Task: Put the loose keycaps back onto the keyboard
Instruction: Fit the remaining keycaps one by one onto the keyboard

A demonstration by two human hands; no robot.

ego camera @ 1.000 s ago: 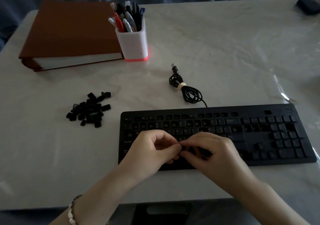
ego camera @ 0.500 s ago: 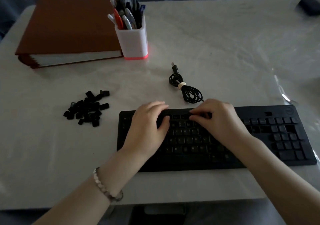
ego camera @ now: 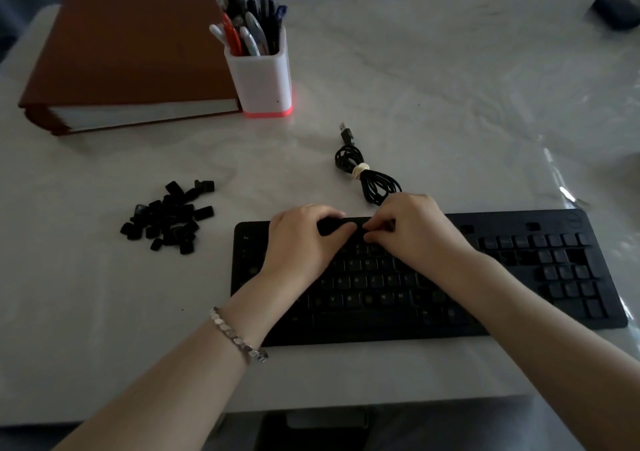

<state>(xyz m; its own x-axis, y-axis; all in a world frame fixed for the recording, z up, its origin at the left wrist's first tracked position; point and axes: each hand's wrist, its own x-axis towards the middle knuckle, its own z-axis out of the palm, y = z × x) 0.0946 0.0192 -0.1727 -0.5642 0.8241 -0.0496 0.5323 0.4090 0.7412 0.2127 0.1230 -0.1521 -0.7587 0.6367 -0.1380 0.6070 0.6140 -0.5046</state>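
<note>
A black keyboard (ego camera: 519, 277) lies on the white table, with several empty key sockets showing in its right-hand block. A pile of several loose black keycaps (ego camera: 169, 218) sits on the table left of it. Both hands are at the keyboard's top row. My left hand (ego camera: 301, 242) rests there with bent fingers over the back edge and the thumb stretched right. My right hand (ego camera: 412, 232) has its fingertips curled together, pinching a small keycap down onto the top row just right of the left thumb. The fingers hide most of that keycap.
The keyboard's bundled USB cable (ego camera: 367, 176) lies just behind the hands. A white pen holder (ego camera: 263, 79) full of pens and a brown binder (ego camera: 128, 52) stand at the back left. A dark object (ego camera: 616, 10) sits at the far right corner.
Both hands moved from the keyboard's front rows, where they pinched a keycap together, up to the top row. Over the last half second they drew closer together there.
</note>
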